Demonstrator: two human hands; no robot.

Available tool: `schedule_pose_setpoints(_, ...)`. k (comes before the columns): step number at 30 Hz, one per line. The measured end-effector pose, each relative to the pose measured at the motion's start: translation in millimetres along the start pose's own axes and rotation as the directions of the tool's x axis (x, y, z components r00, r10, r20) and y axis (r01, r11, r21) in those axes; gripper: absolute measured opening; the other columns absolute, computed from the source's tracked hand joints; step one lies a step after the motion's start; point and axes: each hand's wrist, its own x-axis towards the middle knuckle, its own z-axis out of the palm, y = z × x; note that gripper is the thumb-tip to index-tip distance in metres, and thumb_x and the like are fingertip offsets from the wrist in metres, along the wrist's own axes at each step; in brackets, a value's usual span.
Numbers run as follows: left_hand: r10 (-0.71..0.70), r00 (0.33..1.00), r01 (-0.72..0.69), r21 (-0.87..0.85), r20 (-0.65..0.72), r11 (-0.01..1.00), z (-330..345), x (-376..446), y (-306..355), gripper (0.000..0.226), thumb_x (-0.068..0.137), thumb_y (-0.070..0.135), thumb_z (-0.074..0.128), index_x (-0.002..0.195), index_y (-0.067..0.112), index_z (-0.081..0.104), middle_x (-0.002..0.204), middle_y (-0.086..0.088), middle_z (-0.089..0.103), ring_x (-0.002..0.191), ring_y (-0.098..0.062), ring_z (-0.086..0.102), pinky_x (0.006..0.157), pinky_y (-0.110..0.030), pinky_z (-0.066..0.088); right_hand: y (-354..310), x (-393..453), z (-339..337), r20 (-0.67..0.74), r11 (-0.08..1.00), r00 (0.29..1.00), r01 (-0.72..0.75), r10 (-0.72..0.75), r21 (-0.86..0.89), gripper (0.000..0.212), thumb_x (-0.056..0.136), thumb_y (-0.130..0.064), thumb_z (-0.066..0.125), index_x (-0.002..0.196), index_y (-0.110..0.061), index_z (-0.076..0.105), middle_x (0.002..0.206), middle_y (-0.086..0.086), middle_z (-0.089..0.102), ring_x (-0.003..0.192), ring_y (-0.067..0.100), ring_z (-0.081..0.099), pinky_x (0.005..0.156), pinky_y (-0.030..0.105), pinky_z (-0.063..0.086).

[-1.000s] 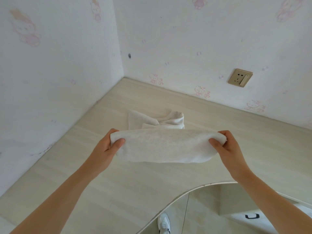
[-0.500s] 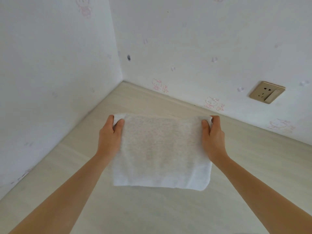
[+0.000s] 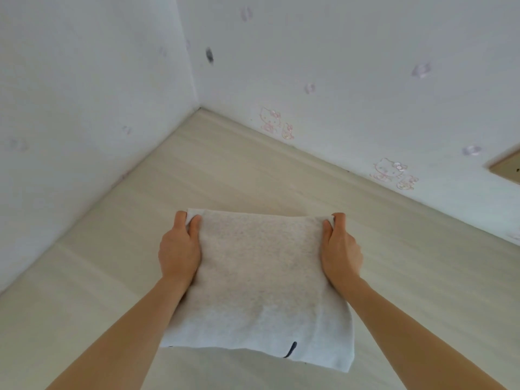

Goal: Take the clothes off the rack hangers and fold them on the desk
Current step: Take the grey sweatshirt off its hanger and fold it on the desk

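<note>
A folded white garment [image 3: 261, 285] lies as a flat rectangle on the pale wooden desk [image 3: 230, 170]. A small dark mark shows near its front edge. My left hand [image 3: 180, 249] pinches the far left corner of the garment, thumb on top. My right hand [image 3: 339, 251] pinches the far right corner the same way. Both forearms reach in from the bottom of the view along the garment's sides. No rack or hangers are in view.
The desk sits in a corner between two white walls with pink cartoon-cat stickers [image 3: 389, 170]. A beige wall socket [image 3: 506, 167] shows at the right edge. Bare desk surface lies beyond and to both sides of the garment.
One second ago my hands held the near half of the garment raised; they carried it forward over the far half. The garment now lies doubled, and the view has tilted closer to the desk.
</note>
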Motion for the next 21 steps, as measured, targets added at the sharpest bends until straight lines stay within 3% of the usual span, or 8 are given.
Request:
schedule_pose_setpoints(4,-0.058,0.998,0.056,0.058,0.024,0.997,9.3,2.2,-1.8,0.037,0.101,0.046,0.037,0.119,0.016,0.047,0.090,-0.022,0.065,0.087,-0.042,0.062,0.071,-0.043,0.048,4.6,4.4,6.3,0.006,0.999,1.000,-0.020,0.020,-0.036,0.023,0.103,-0.042,0.023,0.112,-0.024,0.034,0.084,0.004,0.060,0.069,0.028,0.052,0.065,0.035,0.040)
schedule_pose_setpoints(8,-0.173,0.985,0.171,0.070,0.020,0.983,3.5,-0.5,2.1,0.037,0.100,0.046,0.037,0.115,0.015,0.051,0.100,-0.018,0.066,0.094,-0.039,0.061,0.073,-0.039,0.041,5.8,4.1,4.5,0.020,0.994,0.995,-0.102,0.101,0.046,0.026,0.100,-0.046,0.029,0.112,-0.023,0.032,0.106,0.007,0.064,0.075,0.028,0.056,0.069,0.037,0.042)
schedule_pose_setpoints(12,-0.326,0.944,0.328,-0.037,0.059,0.944,-17.2,-14.9,5.0,0.046,0.096,0.053,0.041,0.120,0.017,0.056,0.114,-0.005,0.063,0.099,-0.028,0.058,0.084,-0.038,0.041,6.8,-14.5,-10.1,0.112,0.967,0.968,-0.235,0.224,0.098,0.050,0.097,-0.044,0.039,0.135,-0.014,0.029,0.138,0.010,0.042,0.112,0.033,0.053,0.088,0.046,0.045)
schedule_pose_setpoints(16,-0.330,0.928,0.337,-0.009,0.173,0.942,-31.0,-56.2,8.5,0.068,0.088,0.065,0.045,0.137,0.017,0.043,0.131,-0.006,0.048,0.115,-0.028,0.051,0.096,-0.047,0.042,6.3,-54.2,-17.7,0.230,0.938,0.918,-0.343,0.322,0.057,0.075,0.094,-0.057,0.038,0.149,-0.013,0.012,0.147,0.014,0.028,0.131,0.037,0.036,0.101,0.052,0.036)
schedule_pose_setpoints(21,-0.299,0.942,0.294,0.059,0.153,0.954,-35.0,-95.4,4.2,0.080,0.086,0.067,0.046,0.144,0.014,0.033,0.140,-0.008,0.041,0.126,-0.030,0.042,0.100,-0.049,0.039,12.9,-100.5,-12.6,0.195,0.926,0.910,-0.377,0.366,0.022,0.081,0.093,-0.064,0.031,0.151,-0.015,0.004,0.147,0.017,0.032,0.129,0.038,0.041,0.099,0.052,0.037)
